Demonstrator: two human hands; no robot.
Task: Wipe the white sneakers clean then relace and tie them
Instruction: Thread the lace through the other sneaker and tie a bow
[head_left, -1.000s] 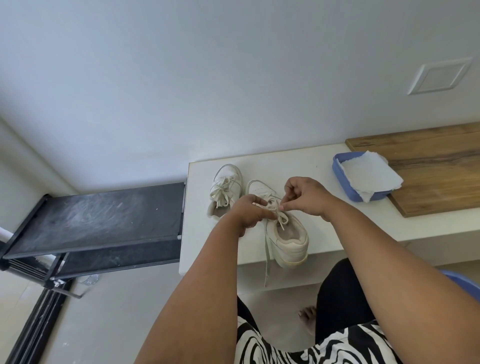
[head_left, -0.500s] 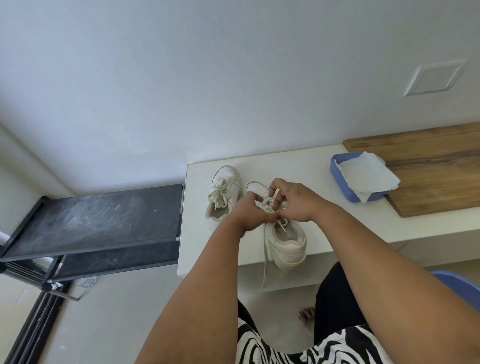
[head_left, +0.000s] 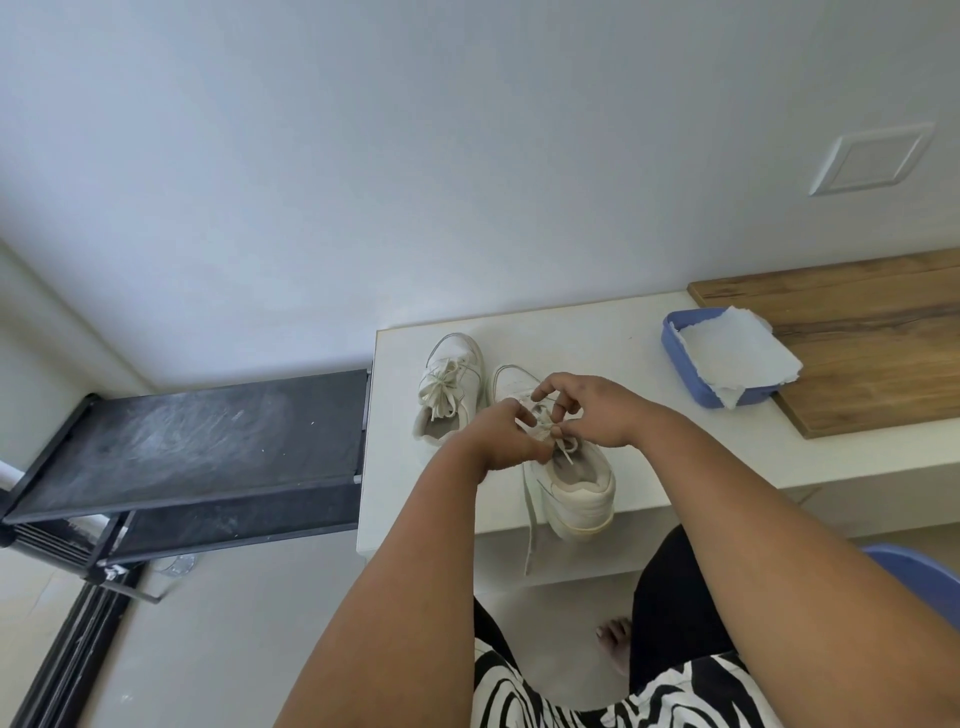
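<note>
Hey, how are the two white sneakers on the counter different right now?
The left sneaker sits untouched with a finished bow; the right sneaker is mid-tying, its laces pinched by the left hand and right hand, one lace end dangling off the counter. Both are white low-tops, toes toward the wall.

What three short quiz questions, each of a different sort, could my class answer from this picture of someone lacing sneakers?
1. True or false: the far sneaker already has a tied bow.
2. Which thing lies in the blue tray? A) a brush B) a white paper towel C) a sponge
3. Fill in: a loose lace end hangs over the edge of the white ____.

Key
1. True.
2. B.
3. Counter; both the left hand and the right hand pinch the laces on the near sneaker.
</note>
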